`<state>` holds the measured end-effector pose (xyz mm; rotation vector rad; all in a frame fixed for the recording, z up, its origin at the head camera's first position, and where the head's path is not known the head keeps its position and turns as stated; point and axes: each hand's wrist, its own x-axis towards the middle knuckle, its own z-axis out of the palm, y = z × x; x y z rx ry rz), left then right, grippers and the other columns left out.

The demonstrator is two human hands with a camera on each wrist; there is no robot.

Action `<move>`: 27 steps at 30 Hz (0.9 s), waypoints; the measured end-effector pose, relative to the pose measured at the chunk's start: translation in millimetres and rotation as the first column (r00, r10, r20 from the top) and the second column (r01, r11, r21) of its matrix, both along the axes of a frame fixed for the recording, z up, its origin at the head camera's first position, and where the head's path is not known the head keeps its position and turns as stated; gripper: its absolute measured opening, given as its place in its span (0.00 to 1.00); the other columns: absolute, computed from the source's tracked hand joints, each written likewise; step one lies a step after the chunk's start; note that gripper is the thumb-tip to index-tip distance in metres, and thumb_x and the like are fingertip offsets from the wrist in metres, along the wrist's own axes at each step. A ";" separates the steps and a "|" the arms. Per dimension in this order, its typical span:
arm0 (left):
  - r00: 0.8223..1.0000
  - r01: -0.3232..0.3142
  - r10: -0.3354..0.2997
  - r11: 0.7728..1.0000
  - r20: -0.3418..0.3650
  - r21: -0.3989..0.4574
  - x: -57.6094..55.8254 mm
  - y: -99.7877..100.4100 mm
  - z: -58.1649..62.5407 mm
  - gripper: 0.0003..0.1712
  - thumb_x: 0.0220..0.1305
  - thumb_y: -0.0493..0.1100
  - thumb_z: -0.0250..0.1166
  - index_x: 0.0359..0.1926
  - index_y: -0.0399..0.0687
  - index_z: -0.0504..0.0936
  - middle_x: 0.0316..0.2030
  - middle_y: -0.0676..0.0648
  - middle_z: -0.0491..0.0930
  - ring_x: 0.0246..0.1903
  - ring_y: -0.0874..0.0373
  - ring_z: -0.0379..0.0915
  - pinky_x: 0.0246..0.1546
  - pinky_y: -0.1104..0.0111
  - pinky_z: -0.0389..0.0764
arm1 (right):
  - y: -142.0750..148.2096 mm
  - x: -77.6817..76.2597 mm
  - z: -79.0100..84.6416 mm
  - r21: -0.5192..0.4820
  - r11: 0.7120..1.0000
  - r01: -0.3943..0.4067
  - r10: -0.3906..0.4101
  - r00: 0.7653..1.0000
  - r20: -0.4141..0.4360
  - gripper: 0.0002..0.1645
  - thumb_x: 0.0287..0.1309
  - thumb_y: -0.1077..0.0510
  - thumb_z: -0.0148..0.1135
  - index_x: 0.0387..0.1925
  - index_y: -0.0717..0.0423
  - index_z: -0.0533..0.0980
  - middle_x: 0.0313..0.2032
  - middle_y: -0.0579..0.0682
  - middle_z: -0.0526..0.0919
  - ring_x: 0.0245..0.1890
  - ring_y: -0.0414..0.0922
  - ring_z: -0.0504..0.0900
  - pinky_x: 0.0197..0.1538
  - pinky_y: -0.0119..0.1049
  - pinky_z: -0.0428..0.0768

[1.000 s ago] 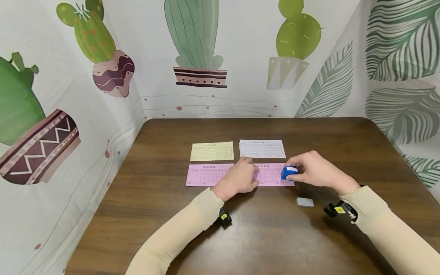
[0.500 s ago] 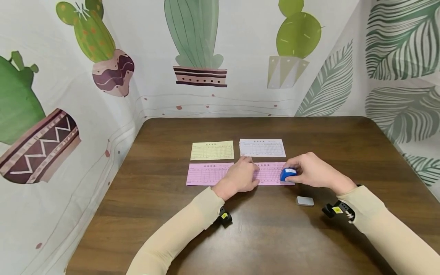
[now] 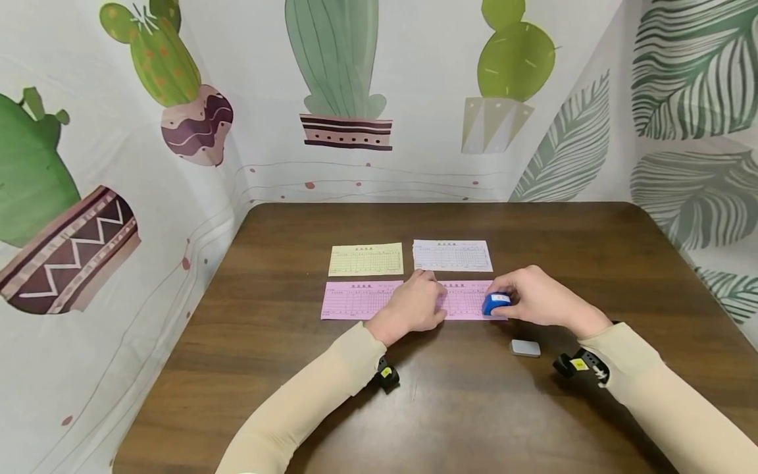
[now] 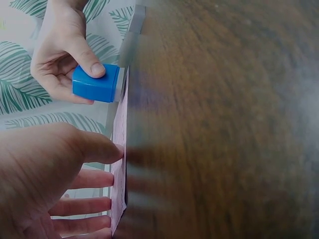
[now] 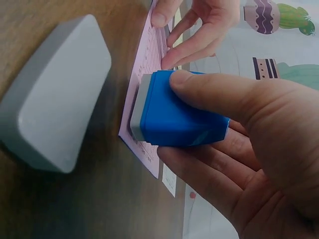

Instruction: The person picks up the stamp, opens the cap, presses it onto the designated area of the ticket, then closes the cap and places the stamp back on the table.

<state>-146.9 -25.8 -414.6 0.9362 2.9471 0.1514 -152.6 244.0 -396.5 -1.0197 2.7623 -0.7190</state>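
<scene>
My right hand [image 3: 539, 299] pinches a blue stamp [image 3: 495, 303] between thumb and fingers, over the right end of the right pink slip [image 3: 464, 303]. In the right wrist view the grey base [image 5: 141, 107] of the stamp faces the slip, at or very near its surface; contact cannot be made out. My left hand [image 3: 417, 303] rests its fingertips on the same slip, fingers mostly straight, covering its left part. Below my right hand lies a light grey stamp cap [image 3: 525, 348] on the wooden table [image 3: 450, 408].
Another pink slip [image 3: 355, 301] lies left of my left hand, partly under it. Behind are a yellow slip [image 3: 366, 259] and a white slip [image 3: 452, 255], side by side. A cactus-print cloth [image 3: 426, 171] hangs behind the table's far edge.
My right hand and the stamp have shifted slightly left and toward the slip's near edge. My left hand, the slips and the cap stay where they were.
</scene>
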 end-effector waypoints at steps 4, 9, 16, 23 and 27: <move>1.000 -0.003 0.003 1.000 0.002 -0.004 -1.6 -0.6 0.9 0.18 0.68 0.53 0.70 0.54 0.54 0.90 0.54 0.48 0.85 0.61 0.52 0.76 0.63 0.62 0.82 | -1.6 -1.4 -2.2 0.012 1.000 0.003 -0.003 1.000 -0.003 0.14 0.53 0.54 0.84 0.41 0.46 0.90 0.35 0.40 0.90 0.28 0.34 0.79 0.35 0.27 0.84; 1.000 -0.012 0.012 1.000 0.012 -0.001 -0.7 -0.6 2.0 0.18 0.68 0.54 0.70 0.55 0.54 0.90 0.55 0.47 0.84 0.62 0.51 0.76 0.60 0.61 0.85 | -2.9 0.7 -3.4 0.011 1.000 0.006 -0.006 1.000 -0.005 0.14 0.53 0.54 0.84 0.42 0.46 0.89 0.36 0.40 0.91 0.28 0.34 0.78 0.34 0.28 0.83; 1.000 0.003 -0.003 1.000 0.005 -0.003 -0.4 0.1 -1.4 0.13 0.67 0.53 0.71 0.46 0.54 0.90 0.50 0.49 0.84 0.60 0.52 0.76 0.61 0.63 0.83 | -1.7 3.4 -4.4 0.019 1.000 0.003 -0.003 1.000 -0.001 0.13 0.53 0.54 0.84 0.41 0.45 0.89 0.34 0.38 0.89 0.28 0.33 0.77 0.34 0.28 0.82; 1.000 -0.007 0.007 1.000 0.004 -0.007 0.0 0.0 -0.5 0.16 0.67 0.54 0.71 0.50 0.54 0.90 0.52 0.49 0.84 0.60 0.51 0.76 0.61 0.62 0.84 | -2.5 5.1 -4.4 0.007 1.000 0.004 -0.004 1.000 -0.001 0.14 0.53 0.55 0.84 0.42 0.46 0.89 0.36 0.40 0.91 0.29 0.34 0.78 0.34 0.28 0.83; 1.000 -0.006 0.006 1.000 0.003 -0.005 0.6 -0.1 0.1 0.12 0.67 0.53 0.70 0.46 0.54 0.90 0.51 0.49 0.84 0.60 0.51 0.76 0.60 0.63 0.84 | -3.1 6.2 -6.7 -0.001 1.000 0.008 -0.008 1.000 -0.025 0.14 0.52 0.55 0.85 0.41 0.45 0.89 0.36 0.39 0.90 0.28 0.33 0.78 0.34 0.28 0.82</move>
